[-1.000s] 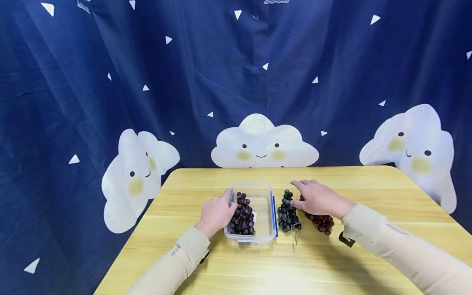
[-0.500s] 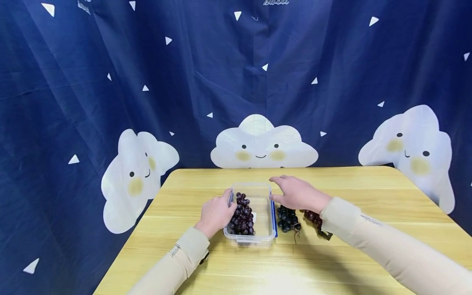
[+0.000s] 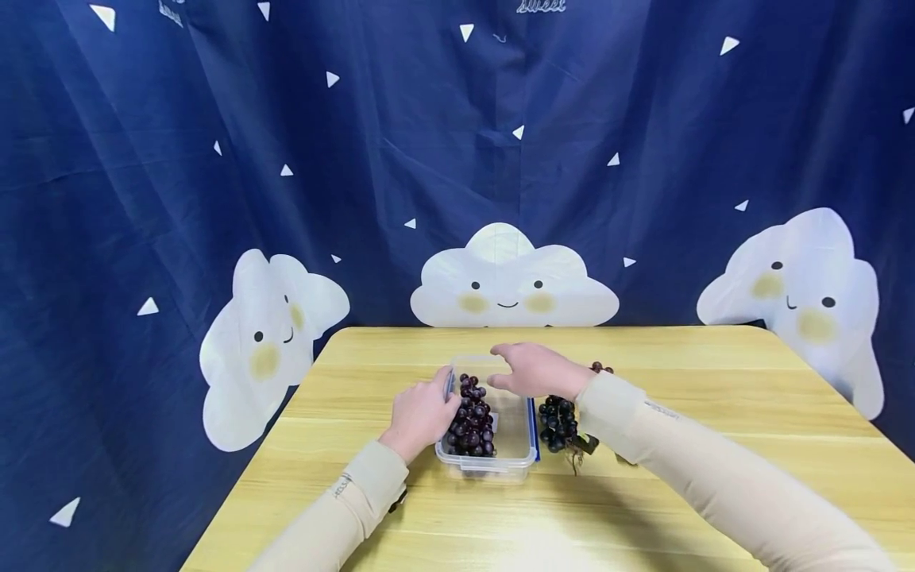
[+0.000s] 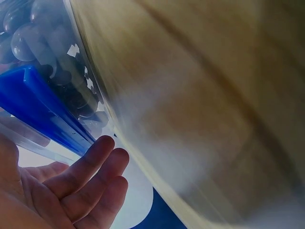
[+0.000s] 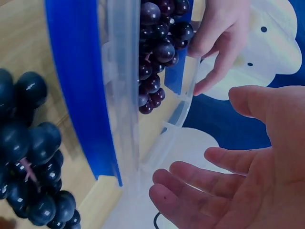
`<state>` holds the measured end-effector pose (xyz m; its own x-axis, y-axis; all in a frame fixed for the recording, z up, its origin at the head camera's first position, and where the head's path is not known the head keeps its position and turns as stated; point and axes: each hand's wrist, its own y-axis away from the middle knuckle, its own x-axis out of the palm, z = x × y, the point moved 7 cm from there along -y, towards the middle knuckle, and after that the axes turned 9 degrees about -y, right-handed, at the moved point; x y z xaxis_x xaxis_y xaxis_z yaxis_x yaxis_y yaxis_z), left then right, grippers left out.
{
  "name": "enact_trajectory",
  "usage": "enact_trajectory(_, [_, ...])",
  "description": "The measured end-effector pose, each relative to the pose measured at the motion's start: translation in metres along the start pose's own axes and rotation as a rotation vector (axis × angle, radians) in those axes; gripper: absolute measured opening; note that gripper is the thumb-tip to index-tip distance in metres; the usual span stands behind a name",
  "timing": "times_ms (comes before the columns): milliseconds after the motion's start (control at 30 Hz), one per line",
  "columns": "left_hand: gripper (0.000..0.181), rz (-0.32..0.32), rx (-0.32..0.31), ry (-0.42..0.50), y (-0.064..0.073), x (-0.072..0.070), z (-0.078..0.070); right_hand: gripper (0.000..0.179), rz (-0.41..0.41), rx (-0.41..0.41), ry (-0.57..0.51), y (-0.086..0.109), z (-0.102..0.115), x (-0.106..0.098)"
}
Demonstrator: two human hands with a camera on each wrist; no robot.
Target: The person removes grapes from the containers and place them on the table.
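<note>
A clear plastic food container (image 3: pixel 493 461) with blue side flaps stands lidless on the table. Along its left side lies a bunch of dark purple grapes (image 3: pixel 472 425). My left hand (image 3: pixel 423 409) grips the container's left rim, its fingers beside the blue flap (image 4: pixel 43 107) in the left wrist view. Over the container's far right part hovers my right hand (image 3: pixel 536 369), with fingers spread and nothing held. A bunch of black grapes (image 3: pixel 556 425) lies just right of the container. Behind the right forearm, a bunch of red grapes (image 3: pixel 600 367) is mostly hidden.
The light wooden table (image 3: pixel 300 492) ends at a dark blue curtain (image 3: pixel 372 119) printed with smiling clouds. A dark wrist strap (image 3: pixel 588 443) shows below the right sleeve (image 3: pixel 679 441).
My right hand has moved left, from above the black and red grapes to over the container. My left hand keeps its grip on the rim, and the container stays put.
</note>
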<state>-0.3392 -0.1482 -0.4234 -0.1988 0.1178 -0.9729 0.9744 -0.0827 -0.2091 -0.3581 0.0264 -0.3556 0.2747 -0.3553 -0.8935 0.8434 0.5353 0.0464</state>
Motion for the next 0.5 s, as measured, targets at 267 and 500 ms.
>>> enact_trajectory(267, [0.055,0.0,-0.006,-0.01,-0.001,0.001,0.001,0.058,0.081,0.014,-0.024,-0.02,0.003,0.013])
enact_trajectory(500, [0.055,-0.004,0.0,-0.009,0.0,-0.001,0.0,0.054,0.129,0.028,-0.001,-0.034,0.008,0.02])
